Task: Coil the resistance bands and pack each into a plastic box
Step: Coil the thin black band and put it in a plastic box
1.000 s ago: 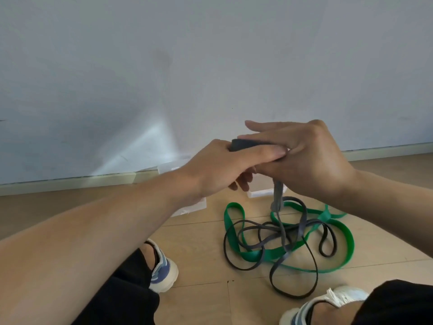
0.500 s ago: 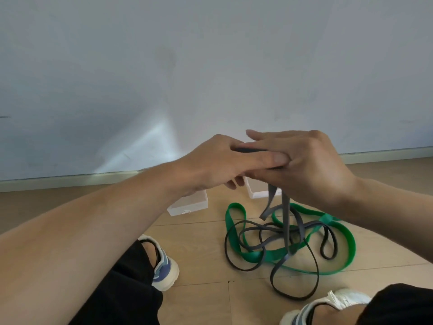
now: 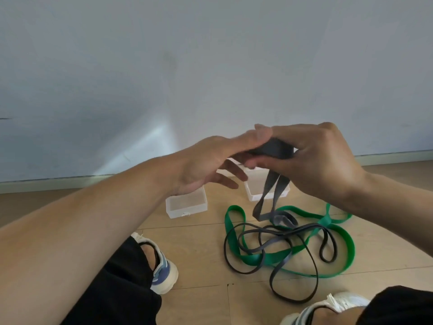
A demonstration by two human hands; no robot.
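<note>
Far box point(image 3: 267, 191) half hidden behind hands point(image 3: 323, 160)

I have both forearms raised and meeting in front of me. My right hand point(image 3: 321, 160) pinches the grey coiled band point(image 3: 273, 148), fingers curled round it. My left hand point(image 3: 210, 165) lies palm-down against the coil, fingers point(image 3: 230, 175) loosely extended.

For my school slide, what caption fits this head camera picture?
Two hands coil a grey band above clear boxes.

Soft daylight, possibly leftward, blurred hands, edge distortion
</note>
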